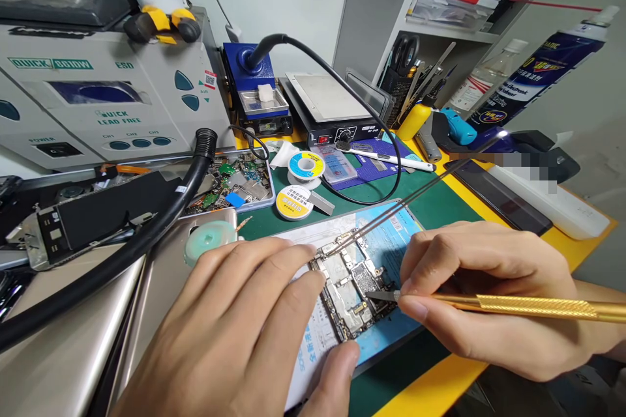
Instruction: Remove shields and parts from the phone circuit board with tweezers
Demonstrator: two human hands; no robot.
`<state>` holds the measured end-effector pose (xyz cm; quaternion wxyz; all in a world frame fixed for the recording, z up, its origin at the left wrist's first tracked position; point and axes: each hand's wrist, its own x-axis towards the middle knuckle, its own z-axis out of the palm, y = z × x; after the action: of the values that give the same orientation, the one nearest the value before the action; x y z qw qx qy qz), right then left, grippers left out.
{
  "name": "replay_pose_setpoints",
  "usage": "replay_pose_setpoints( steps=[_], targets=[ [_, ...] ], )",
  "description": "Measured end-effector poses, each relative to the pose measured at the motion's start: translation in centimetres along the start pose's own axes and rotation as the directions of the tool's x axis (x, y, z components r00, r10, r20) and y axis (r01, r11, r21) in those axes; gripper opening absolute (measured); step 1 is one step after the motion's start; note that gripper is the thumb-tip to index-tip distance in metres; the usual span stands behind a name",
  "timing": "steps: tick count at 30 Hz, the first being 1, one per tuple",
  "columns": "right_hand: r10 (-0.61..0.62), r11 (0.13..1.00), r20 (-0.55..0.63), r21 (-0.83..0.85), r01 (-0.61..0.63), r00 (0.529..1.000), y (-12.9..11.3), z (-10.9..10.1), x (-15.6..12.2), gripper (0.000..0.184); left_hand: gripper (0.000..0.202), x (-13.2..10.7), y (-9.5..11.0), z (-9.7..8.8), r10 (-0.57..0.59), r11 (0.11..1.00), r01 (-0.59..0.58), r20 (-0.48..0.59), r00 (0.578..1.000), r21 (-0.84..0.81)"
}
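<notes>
A cramped repair bench fills the view, yellow along its edge (430, 391) and topped with a green mat (440, 212). At upper left stands a grey Quick hot-air station (98, 88), with a blue soldering station (249, 68) and a black preheater plate (327, 98) to its right. A tall spray can (538, 71) leans in at upper right. Nearer the middle sit a spool of solder wire (306, 166) and a metal tray of loose boards (259, 205). In the lower centre, a phone logic board (347, 287) lies on a white paper sheet (313, 352) over a blue printed mat (386, 225). The left hand (235, 319) presses its spread fingers and thumb down around the board's left side, and that firm, flat bracing looks right for keeping it from skating. The right hand (489, 293) pinches a gold-handled blade (533, 305) between thumb and fingers, its thin tip low at the board's lower right edge. That shallow angle and short reach seem the safest way to work among such tiny parts. Long tweezers (415, 202) reach the board's upper edge; what holds them cannot be seen.
</notes>
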<state>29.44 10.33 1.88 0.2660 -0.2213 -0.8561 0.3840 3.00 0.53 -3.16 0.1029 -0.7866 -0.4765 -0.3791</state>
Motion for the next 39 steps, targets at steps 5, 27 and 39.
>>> replay_pose_setpoints(
  steps=[5, 27, 39],
  targets=[
    [0.0, 1.0, -0.032, 0.017, 0.001, 0.999, 0.2, 0.2, -0.1, 0.02, 0.021, 0.1, 0.2, -0.1, -0.051, 0.999, 0.051, 0.033, 0.998, 0.014],
    [-0.018, 0.999, -0.101, 0.038, 0.022, 0.995, 0.5, 0.8, -1.0, 0.019, 0.024, -0.3, -0.2, 0.2, -0.019, 1.0, 0.019, 0.015, 1.0, 0.012],
    [0.006, 0.997, -0.106, 0.076, 0.002, 0.994, 0.4, 0.9, -1.1, 0.022, 0.022, 0.0, 0.3, -0.3, -0.096, 0.995, 0.095, 0.057, 0.994, 0.007]
  ],
)
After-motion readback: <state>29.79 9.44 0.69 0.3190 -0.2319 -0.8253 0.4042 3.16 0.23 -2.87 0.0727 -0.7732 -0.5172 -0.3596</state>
